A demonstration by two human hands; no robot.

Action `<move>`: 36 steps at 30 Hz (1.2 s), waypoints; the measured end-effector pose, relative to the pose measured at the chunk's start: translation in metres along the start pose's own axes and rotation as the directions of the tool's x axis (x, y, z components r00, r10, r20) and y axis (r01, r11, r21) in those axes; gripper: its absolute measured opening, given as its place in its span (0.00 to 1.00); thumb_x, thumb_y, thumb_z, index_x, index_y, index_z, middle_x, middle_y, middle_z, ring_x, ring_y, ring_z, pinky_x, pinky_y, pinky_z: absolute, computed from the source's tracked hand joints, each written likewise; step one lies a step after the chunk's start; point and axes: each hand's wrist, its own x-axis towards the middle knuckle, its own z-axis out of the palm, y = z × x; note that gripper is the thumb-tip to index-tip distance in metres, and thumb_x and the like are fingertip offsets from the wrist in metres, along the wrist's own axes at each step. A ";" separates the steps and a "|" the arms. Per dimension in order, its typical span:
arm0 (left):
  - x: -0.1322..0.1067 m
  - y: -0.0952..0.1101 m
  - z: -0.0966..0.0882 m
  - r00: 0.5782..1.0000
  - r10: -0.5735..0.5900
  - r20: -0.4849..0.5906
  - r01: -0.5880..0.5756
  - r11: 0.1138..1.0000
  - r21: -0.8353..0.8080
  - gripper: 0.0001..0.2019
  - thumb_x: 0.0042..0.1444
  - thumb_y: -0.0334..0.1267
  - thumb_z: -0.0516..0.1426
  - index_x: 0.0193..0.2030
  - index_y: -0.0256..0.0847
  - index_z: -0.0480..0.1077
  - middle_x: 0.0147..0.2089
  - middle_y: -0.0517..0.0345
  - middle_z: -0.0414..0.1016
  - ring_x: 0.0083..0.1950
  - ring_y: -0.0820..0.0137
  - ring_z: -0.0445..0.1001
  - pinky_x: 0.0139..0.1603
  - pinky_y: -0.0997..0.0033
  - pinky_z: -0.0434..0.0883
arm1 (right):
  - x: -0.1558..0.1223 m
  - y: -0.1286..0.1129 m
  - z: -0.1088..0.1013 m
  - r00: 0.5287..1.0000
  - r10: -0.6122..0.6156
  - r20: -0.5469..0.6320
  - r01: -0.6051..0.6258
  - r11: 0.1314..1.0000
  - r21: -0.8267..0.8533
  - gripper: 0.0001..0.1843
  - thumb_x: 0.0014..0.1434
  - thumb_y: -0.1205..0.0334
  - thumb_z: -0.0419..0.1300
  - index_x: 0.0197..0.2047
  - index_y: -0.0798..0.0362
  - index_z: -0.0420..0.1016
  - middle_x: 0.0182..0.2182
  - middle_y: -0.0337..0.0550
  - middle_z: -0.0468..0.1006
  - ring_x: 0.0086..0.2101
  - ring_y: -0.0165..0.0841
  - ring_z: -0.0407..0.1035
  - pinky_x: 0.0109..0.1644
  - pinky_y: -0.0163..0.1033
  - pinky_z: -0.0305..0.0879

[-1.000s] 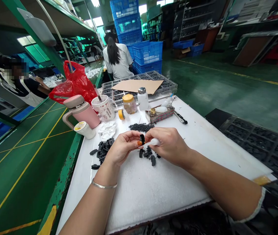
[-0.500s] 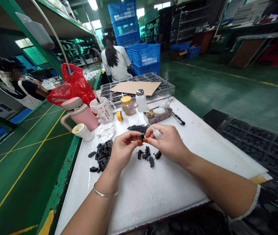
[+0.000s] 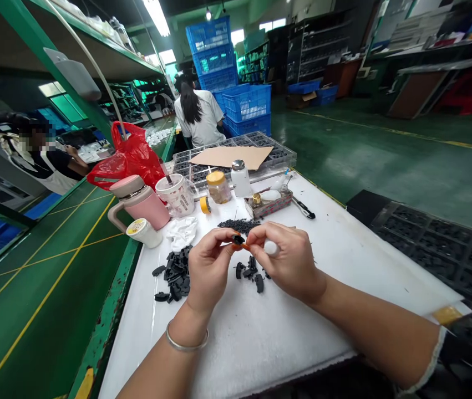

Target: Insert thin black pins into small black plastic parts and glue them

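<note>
Pinched between the thumb and fingers of my left hand (image 3: 209,265) is a small black plastic part (image 3: 238,239). My right hand (image 3: 288,257) is closed around a small white bottle (image 3: 271,247), mostly hidden by the fingers. Its fingertips are close to the black part; whether they touch it I cannot tell. Below the hands lie several loose black parts (image 3: 259,283) on the white tabletop (image 3: 236,343). A larger pile of black parts (image 3: 176,274) is beside my left hand, and tiny black pieces (image 3: 236,224) are heaped just beyond the fingers.
A pink mug (image 3: 146,205), a white patterned cup (image 3: 176,197), yellow tape (image 3: 205,205), a yellow-lidded jar (image 3: 218,188) and a pump bottle (image 3: 240,180) line the back. A utility knife (image 3: 303,208) lies right of a small box (image 3: 271,206). Two people are further off.
The view has shifted, so the table sits slightly lower. The black part has turned in my left fingers, and the white bottle shows more end-on in my right hand.
</note>
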 end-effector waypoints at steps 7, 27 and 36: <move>0.007 -0.006 -0.007 0.979 -0.171 0.109 0.196 0.936 -0.294 0.07 0.49 0.26 0.63 0.35 0.39 0.74 0.38 0.58 0.74 0.35 0.74 0.75 0.38 0.72 0.76 | 0.008 0.007 -0.010 0.974 0.223 0.044 -0.227 0.955 0.190 0.03 0.55 0.66 0.62 0.32 0.55 0.72 0.26 0.35 0.74 0.27 0.24 0.67 0.32 0.28 0.61; 0.011 0.002 -0.015 0.944 -0.240 0.226 0.328 0.746 -0.579 0.11 0.43 0.30 0.68 0.32 0.41 0.72 0.32 0.60 0.71 0.32 0.76 0.73 0.28 0.83 0.73 | 0.015 0.057 -0.004 0.656 0.517 0.549 -0.290 0.845 -0.449 0.09 0.48 0.70 0.56 0.26 0.49 0.77 0.26 0.35 0.77 0.30 0.30 0.69 0.33 0.32 0.53; 0.012 0.001 -0.019 0.948 -0.266 0.174 0.317 0.764 -0.561 0.14 0.41 0.31 0.69 0.33 0.41 0.71 0.33 0.61 0.72 0.32 0.77 0.73 0.28 0.83 0.73 | 0.025 0.070 -0.024 0.684 0.527 0.505 -0.293 0.832 -0.470 0.09 0.47 0.68 0.58 0.27 0.50 0.79 0.28 0.38 0.78 0.32 0.30 0.70 0.33 0.32 0.55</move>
